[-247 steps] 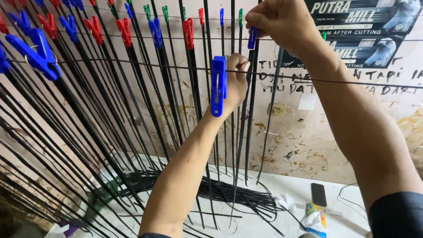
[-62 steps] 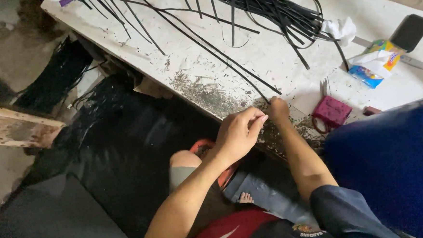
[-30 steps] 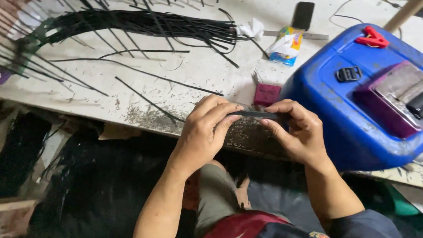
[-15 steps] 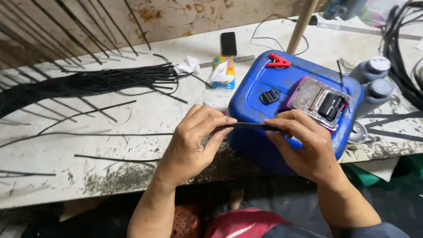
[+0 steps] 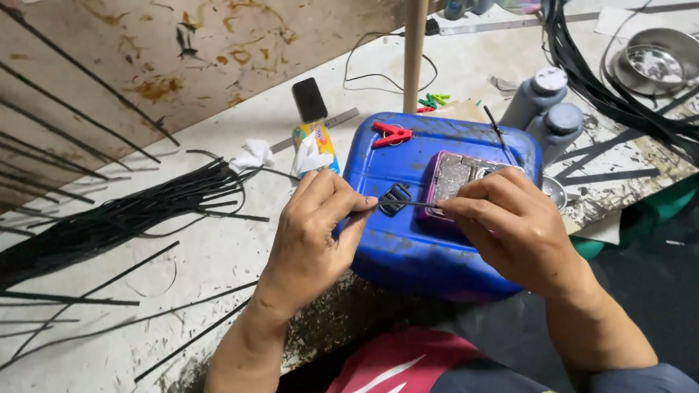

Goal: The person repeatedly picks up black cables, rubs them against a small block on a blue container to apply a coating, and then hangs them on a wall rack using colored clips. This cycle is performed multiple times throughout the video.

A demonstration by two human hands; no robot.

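Closest to me, the left hand (image 5: 314, 242) and the right hand (image 5: 511, 232) pinch opposite ends of a thin black strip (image 5: 402, 206), thumb and fingertips pressed together on it, holding it level just above the blue plastic jerrycan (image 5: 416, 249). On the can's flat top lie a red plastic clip (image 5: 391, 132) at 11 o'clock and a phone in a purple case (image 5: 462, 179). Farther off at 9 o'clock, a bundle of long black strips (image 5: 104, 225) sprawls across the stained white tabletop (image 5: 210, 267), and at 2 o'clock stands a steel bowl (image 5: 659, 54).

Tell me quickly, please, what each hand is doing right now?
Left hand: shut, pinching one end of a thin black strip.
Right hand: shut, pinching its other end.
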